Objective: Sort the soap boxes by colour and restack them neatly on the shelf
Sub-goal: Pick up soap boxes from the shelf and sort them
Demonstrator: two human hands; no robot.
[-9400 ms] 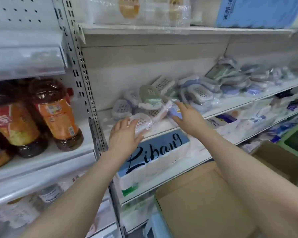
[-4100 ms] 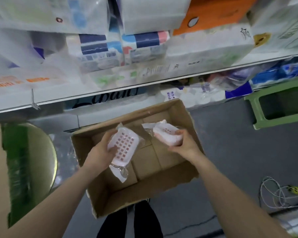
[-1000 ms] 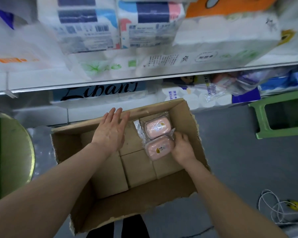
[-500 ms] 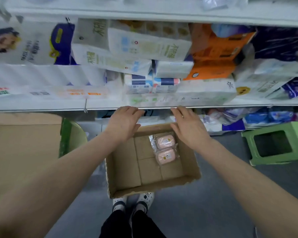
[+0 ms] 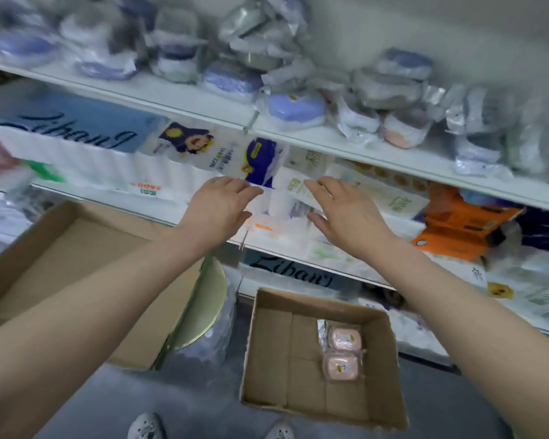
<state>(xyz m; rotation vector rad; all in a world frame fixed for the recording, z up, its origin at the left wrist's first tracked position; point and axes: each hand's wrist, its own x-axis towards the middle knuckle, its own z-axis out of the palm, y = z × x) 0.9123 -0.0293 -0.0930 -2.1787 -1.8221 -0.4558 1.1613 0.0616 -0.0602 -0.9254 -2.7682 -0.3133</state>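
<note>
Fingers (image 5: 246, 189) of L hand (image 5: 217, 210) are lying straight & close together, holding nothing; R hand (image 5: 346, 217) fingers (image 5: 317, 185) likewise, thumb sticking out sideways. Both hands are hovering in front of tissue packs (image 5: 295, 188) on the mid shelf (image 5: 298, 248). 2 pink soap boxes (image 5: 341, 365) are lying touching in the cardboard box (image 5: 267, 343) on the floor. Wrapped soap boxes (image 5: 295, 106), mostly blue, are sitting jumbled on the top shelf (image 5: 362, 150).

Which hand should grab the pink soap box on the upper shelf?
Right, probably: the right hand is empty and sits below-left of the pink soap box on the shelf; the left hand is farther off.
</note>
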